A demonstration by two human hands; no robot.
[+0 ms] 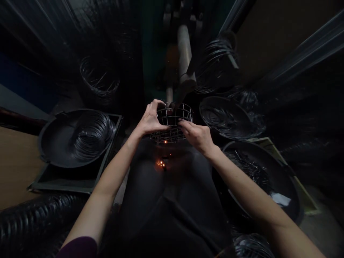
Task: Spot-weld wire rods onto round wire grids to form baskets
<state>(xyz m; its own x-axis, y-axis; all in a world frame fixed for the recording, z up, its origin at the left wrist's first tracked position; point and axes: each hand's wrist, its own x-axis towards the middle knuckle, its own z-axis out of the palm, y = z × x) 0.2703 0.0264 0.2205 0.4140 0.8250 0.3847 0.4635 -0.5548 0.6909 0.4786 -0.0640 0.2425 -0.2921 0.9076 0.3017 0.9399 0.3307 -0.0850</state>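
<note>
**Wire basket held at the welding head, both hands on its rim**

Head view. Wire basket [172, 123], a small round cage of thin bright rods with an open grid bottom, sits at centre frame, above the person's dark-clad lap and right under a slanted metal arm of the machine [185, 61]. Left hand [150, 120] curls over the basket's left rim, fingers hooked inside, thumb outside, pinching the wall. Right hand [197, 135] presses the near right side, fingers laid flat along the rings, not spread. Orange sparks [161, 163] glow just below the basket.

Handling, as I judge it: light, stiff enough to keep its round shape, though single wires would likely bend if squeezed hard. Bare metal, a little slippery; probably hot near the sparks. Best hold looks to be the top ring, opposite sides, away from the fresh joint.

Left, a dark pan [56, 143] with a fan of wire rings [92, 134]. Right, more pans [228, 118], one with short rods [249, 168].

Writing: none readable; too dim.
</note>
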